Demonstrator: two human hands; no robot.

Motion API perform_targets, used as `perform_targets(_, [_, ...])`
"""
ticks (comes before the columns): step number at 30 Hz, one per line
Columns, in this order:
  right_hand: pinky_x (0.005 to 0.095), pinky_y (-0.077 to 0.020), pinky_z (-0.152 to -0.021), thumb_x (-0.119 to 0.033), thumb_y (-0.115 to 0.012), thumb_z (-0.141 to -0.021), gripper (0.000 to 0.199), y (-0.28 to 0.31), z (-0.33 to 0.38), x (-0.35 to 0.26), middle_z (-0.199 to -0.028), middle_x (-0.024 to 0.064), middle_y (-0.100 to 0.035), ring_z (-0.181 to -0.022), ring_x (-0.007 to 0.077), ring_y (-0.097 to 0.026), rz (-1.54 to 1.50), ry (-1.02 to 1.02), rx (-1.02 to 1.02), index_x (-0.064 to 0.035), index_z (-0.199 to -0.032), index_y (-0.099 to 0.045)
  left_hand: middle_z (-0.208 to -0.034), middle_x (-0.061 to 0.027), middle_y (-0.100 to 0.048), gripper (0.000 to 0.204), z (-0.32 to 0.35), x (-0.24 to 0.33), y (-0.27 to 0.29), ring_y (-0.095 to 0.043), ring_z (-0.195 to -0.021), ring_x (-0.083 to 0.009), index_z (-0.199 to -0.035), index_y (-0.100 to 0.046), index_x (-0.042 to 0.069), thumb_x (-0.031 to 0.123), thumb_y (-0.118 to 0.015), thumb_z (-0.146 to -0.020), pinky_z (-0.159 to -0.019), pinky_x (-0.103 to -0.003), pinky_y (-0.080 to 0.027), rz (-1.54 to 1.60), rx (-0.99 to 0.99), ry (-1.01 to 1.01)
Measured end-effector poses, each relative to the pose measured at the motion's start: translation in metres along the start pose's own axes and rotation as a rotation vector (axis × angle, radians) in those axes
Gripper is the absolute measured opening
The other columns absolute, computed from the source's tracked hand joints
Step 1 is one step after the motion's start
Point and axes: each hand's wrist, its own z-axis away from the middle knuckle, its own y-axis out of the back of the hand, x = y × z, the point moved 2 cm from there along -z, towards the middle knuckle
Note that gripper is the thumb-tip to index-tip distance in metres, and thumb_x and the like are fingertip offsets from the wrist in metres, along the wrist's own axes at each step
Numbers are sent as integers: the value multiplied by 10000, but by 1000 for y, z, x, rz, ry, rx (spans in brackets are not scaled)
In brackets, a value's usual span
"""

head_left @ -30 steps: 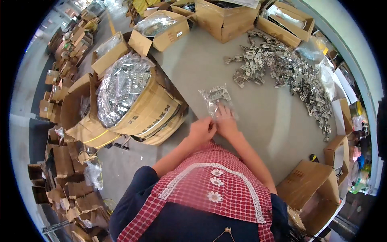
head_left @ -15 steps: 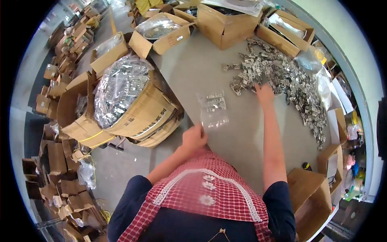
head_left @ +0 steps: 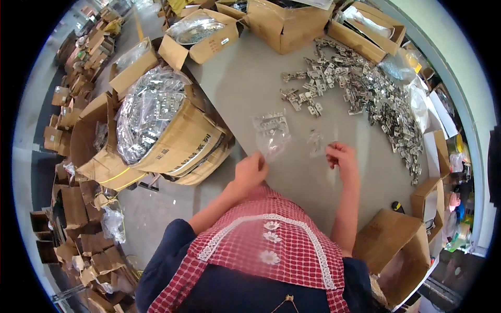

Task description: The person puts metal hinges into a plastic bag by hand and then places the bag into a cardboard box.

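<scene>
My left hand point(head_left: 251, 169) is closed, pinching the near end of a clear plastic bag point(head_left: 273, 142). Several silvery metal fittings point(head_left: 274, 123), hinge-like in shape, lie in the bag's far part. To its right is a small clear packet point(head_left: 315, 143) with tiny dark pieces inside, too small to name. My right hand point(head_left: 342, 156) has its fingers curled at the packet's right edge and seems to grip it. Beyond both hands spreads a heap of loose metal fittings point(head_left: 360, 86) on the grey tabletop point(head_left: 235, 78).
A carton point(head_left: 177, 151) heaped with bagged metal parts stands left of the table. Further cartons point(head_left: 289, 26) line the far edge. An open box point(head_left: 396, 245) sits at the near right, with a small black-and-yellow object point(head_left: 397, 207) beside it.
My right hand has drawn back from the heap toward me, and the small clear packet now shows beside its fingers. The left hand still holds the bag, whose clear part looks more bunched.
</scene>
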Motion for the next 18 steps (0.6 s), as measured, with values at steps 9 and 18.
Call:
perform_targets(9, [260, -407, -432, -126, -670, -824, 127, -54, 36, 39, -644, 27, -569, -516, 113, -533, -90, -180, -356, -16, -803, -611, -731, -117, -628, 149, -2, 23, 2, -630, -700, -326, -847, -542, 89, 186, -637, -784, -607, -432, -484, 56, -76, -90])
perform_targets(18, [263, -445, -477, -112, -582, -893, 145, -107, 14, 113, -757, 52, -636, -549, 113, -565, -286, 52, -202, -3, -975, -630, -719, -115, -643, 192, 7, 32, -10, -645, -679, -323, -859, -555, 84, 211, -665, -766, -591, -431, -503, 52, -187, -168])
